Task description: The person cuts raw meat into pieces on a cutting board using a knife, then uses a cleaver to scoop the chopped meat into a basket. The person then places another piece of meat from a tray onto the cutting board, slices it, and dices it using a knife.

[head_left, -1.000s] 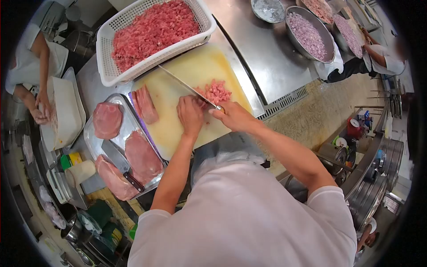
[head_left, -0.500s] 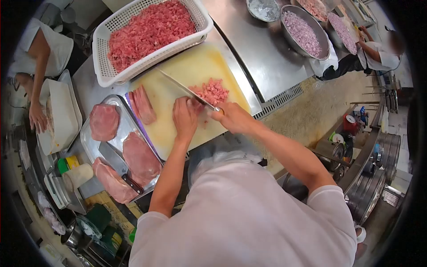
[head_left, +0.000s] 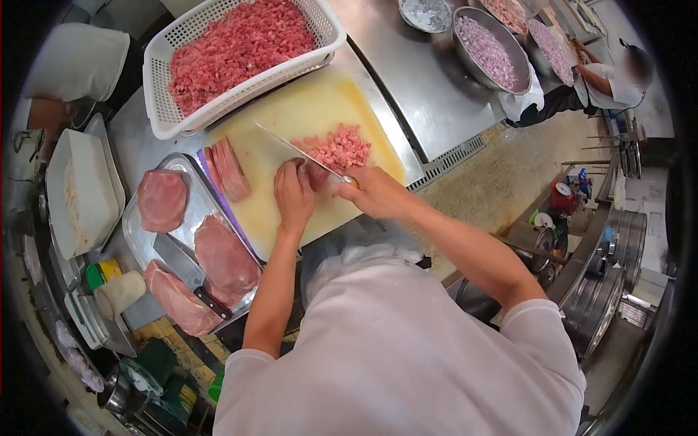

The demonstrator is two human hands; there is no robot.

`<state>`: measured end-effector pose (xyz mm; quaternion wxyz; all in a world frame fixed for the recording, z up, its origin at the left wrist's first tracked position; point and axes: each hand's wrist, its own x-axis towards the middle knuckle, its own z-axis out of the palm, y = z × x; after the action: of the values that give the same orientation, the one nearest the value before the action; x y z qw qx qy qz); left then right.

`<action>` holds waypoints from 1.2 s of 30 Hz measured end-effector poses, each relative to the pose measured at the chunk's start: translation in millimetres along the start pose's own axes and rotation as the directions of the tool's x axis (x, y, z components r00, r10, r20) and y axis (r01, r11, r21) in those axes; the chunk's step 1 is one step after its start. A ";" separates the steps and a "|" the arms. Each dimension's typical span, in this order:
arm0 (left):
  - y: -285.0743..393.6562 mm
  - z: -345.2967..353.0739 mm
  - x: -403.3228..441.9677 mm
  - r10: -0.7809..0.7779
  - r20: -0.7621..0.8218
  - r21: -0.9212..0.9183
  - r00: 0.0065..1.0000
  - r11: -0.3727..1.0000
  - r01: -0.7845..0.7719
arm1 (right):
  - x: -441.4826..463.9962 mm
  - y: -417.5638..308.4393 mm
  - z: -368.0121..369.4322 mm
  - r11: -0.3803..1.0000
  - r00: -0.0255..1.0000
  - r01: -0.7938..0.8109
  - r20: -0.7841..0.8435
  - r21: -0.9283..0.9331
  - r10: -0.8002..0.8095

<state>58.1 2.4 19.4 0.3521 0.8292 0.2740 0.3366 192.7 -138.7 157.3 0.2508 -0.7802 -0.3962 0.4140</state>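
My right hand [head_left: 369,190] grips the handle of a knife [head_left: 294,147], its blade slanting up and left over a yellowish cutting board [head_left: 334,91]. My left hand [head_left: 294,190] is closed on a piece of raw meat [head_left: 315,175] beside the blade, the fingertips curled against it. Beyond the knife lies a pile of diced meat [head_left: 342,145]. Several thick meat strips [head_left: 230,171] rest along the board's left edge. Part of the held piece is hidden by the blade and fingers.
A white perforated basket [head_left: 156,109] of diced meat stands behind the board. Left is a metal tray [head_left: 138,236] with meat slabs and a second knife [head_left: 178,260]. Steel bowls [head_left: 465,62] hold chopped purple-white pieces. One person works at far left, another [head_left: 607,80] at far right.
The diced pile beside the blade looks larger and wider. My hands stay at the same meat piece. The person at left has drawn an arm back from the white container.
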 end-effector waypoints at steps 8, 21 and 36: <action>-4.7 1.4 -16.2 0.018 0.017 0.069 1.000 0.997 -0.019 | 14.6 35.0 51.5 0.985 0.979 0.166 -0.129 0.041 -0.160; -6.5 -5.0 -8.0 0.027 0.032 0.048 0.999 0.998 -0.029 | 2.2 17.4 42.3 0.999 0.996 0.050 -0.072 0.003 -0.049; -8.1 -13.5 -19.0 0.033 0.041 0.071 0.999 0.997 -0.036 | -14.9 16.9 60.3 0.997 0.992 0.055 -0.112 -0.050 -0.060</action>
<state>34.4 -0.5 13.4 0.3215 0.8525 0.2644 0.3161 143.6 -156.7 119.7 0.2667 -0.7963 -0.4132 0.3521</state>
